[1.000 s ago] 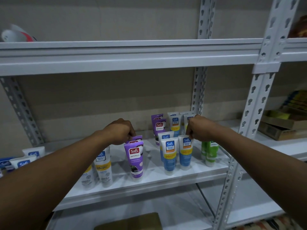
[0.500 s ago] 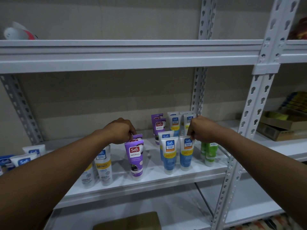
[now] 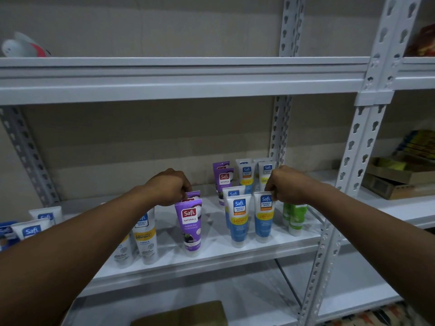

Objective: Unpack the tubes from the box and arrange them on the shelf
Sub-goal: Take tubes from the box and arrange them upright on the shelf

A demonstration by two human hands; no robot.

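Both hands clamped on tube tops at the middle shelf (image 3: 211,262), head view!

Left hand (image 3: 168,188) has its fingers curled tight at the crimped tops of the purple Safi Naturals tubes (image 3: 191,225), two of them standing cap-down, one right behind the other, and which one I'm actually pinching I can't tell. Right hand (image 3: 286,184) pinches the top corner of a blue Safi Perfect White tube (image 3: 264,217), upright and just beside its blue twin (image 3: 238,220). Green tubes (image 3: 295,217) stand under my right wrist, and more purple and blue tubes (image 3: 246,175) line the back. White Vitamin C tubes (image 3: 146,236) stand by my left forearm. Down on the lower shelf sits a brown cardboard box (image 3: 183,314).
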